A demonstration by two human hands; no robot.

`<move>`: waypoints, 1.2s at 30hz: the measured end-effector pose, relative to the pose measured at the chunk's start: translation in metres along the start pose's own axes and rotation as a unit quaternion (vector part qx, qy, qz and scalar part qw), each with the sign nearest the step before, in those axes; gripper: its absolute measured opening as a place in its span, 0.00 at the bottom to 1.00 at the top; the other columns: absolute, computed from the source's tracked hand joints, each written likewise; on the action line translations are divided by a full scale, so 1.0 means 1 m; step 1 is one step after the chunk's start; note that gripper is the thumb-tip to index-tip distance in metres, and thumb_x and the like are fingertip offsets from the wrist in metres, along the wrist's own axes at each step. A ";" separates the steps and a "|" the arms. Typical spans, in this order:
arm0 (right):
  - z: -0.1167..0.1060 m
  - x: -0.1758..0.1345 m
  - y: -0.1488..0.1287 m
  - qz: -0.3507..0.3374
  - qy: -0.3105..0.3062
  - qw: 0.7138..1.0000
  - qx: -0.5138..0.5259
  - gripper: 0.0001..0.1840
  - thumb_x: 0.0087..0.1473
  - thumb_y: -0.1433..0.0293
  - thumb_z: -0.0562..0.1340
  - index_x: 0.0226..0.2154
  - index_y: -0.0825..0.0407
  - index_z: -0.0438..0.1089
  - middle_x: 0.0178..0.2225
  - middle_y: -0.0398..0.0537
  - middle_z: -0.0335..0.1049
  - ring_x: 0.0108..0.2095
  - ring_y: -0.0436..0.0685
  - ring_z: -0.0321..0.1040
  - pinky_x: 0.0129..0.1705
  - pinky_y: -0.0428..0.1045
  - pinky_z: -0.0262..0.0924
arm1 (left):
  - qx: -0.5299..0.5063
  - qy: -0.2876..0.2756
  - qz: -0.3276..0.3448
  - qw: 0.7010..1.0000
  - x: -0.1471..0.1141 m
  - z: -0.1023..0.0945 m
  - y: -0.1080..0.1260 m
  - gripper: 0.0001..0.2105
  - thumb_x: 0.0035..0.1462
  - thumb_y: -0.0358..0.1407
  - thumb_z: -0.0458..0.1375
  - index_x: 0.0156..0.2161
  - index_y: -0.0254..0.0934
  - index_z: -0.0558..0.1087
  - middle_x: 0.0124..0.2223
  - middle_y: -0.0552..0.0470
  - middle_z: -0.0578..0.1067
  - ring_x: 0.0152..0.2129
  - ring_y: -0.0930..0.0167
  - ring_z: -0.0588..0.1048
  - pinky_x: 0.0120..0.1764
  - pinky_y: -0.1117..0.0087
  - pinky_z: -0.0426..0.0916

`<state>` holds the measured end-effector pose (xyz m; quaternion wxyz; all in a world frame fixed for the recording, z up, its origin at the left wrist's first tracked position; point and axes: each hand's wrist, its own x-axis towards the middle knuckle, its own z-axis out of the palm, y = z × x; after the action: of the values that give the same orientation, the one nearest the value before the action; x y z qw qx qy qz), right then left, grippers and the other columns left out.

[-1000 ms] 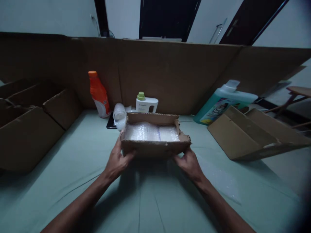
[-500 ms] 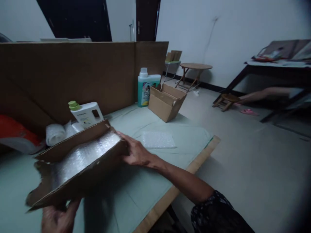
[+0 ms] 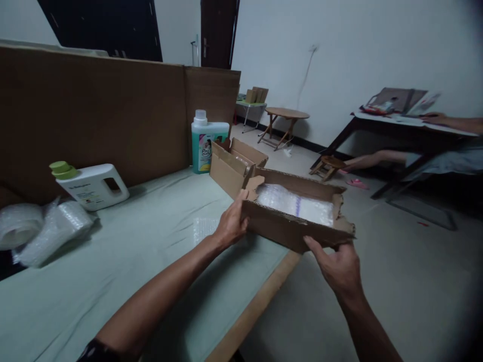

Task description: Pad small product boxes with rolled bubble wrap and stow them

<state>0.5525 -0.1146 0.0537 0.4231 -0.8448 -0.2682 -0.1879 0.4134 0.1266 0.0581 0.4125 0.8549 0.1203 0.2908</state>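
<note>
Between my two hands is an open-topped cardboard box (image 3: 275, 221) with torn, ragged end edges. A bubble-wrapped item (image 3: 279, 198) with a purple mark lies inside; what the wrap covers is hidden. My left hand (image 3: 233, 221) grips the box's left end. At the near right corner my right hand (image 3: 337, 264) supports it, thumb against the near wall and fingers partly hidden beneath. The box is held over the table's right edge, in front of a second cardboard box (image 3: 226, 173). A flat piece of bubble wrap (image 3: 204, 230) lies beside my left hand.
A teal bottle (image 3: 207, 143) stands behind the second box. To the left are a white jug with a green cap (image 3: 90, 186) and bubble wrap rolls (image 3: 56, 234). A cardboard panel (image 3: 94, 110) borders the table (image 3: 143, 226). Another person's arm (image 3: 458, 123) rests on a far desk.
The box in my hands has moved from the left of the table to its right edge and turned. My view has shifted, and the jug stands uncovered.
</note>
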 end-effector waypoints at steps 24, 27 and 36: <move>0.044 -0.033 0.035 0.023 0.033 0.998 0.037 0.45 0.51 0.48 0.64 0.63 0.56 0.57 0.52 0.65 0.67 0.50 0.70 0.69 0.42 0.61 0.70 | 0.226 0.011 0.006 0.974 -0.161 -0.050 -0.059 0.23 0.55 0.28 0.57 0.57 0.35 0.70 0.64 0.34 0.67 0.65 0.51 0.62 0.60 0.42 0.65; 0.014 0.000 0.005 -0.103 0.118 0.985 -0.068 0.45 0.54 0.49 0.63 0.65 0.57 0.55 0.60 0.71 0.61 0.59 0.77 0.62 0.51 0.68 0.63 | 0.240 0.043 0.013 0.970 -0.179 -0.072 -0.059 0.21 0.57 0.28 0.55 0.56 0.36 0.71 0.63 0.35 0.69 0.63 0.53 0.66 0.58 0.45 0.68; 0.014 0.100 -0.062 -0.175 -0.171 0.906 -0.345 0.23 0.52 0.54 0.63 0.46 0.51 0.73 0.34 0.55 0.77 0.32 0.65 0.71 0.31 0.53 0.55 | 0.262 0.114 0.012 0.958 -0.236 -0.094 -0.068 0.14 0.62 0.33 0.53 0.51 0.38 0.75 0.57 0.40 0.76 0.59 0.56 0.71 0.54 0.51 0.74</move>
<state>0.5946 -0.0430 0.1387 0.0130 -0.8968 -0.3981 -0.1926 0.1705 0.1239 -0.0422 0.1545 0.8953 0.2284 0.3499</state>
